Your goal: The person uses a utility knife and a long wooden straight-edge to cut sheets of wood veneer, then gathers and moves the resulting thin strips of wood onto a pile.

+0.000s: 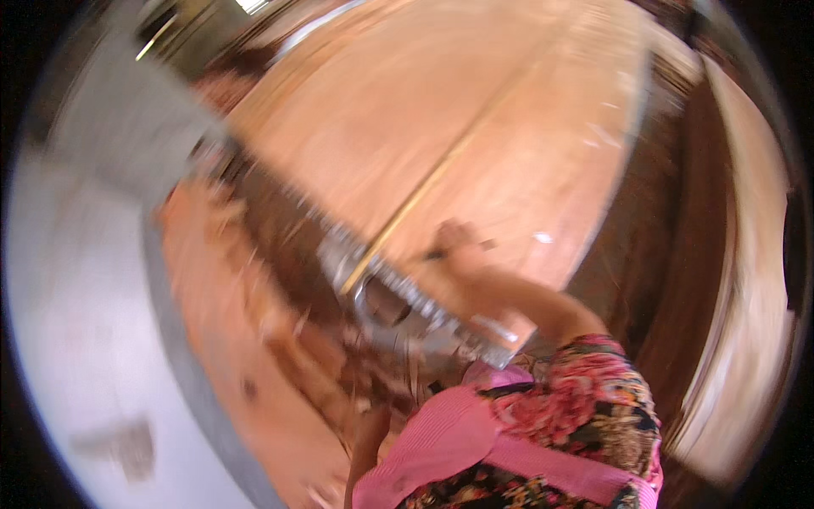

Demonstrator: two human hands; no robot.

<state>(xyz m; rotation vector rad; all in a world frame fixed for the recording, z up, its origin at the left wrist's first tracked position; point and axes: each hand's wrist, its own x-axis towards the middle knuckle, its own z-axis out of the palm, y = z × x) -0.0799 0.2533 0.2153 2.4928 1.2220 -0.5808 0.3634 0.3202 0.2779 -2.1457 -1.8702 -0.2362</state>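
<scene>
My right hand (459,239) reaches over a broad sheet of reddish-tan wood veneer (373,110). It appears closed around a thin dark tool (435,254), whose kind is lost in the blur. Left of that hand, a long yellow rod (424,185) lies lengthwise over the sheet, its near end at a metal edge strip (424,305). Part of my left forearm (366,450) shows beside my pink garment; motion blur hides the fingers of that hand.
A ring-shaped metal part (383,304) sits below the edge strip. To the left are more veneer pieces (225,339) and a large pale-grey surface (93,322). Light wooden sheets (746,254) stand along the right. Scraps litter the dark floor (632,220).
</scene>
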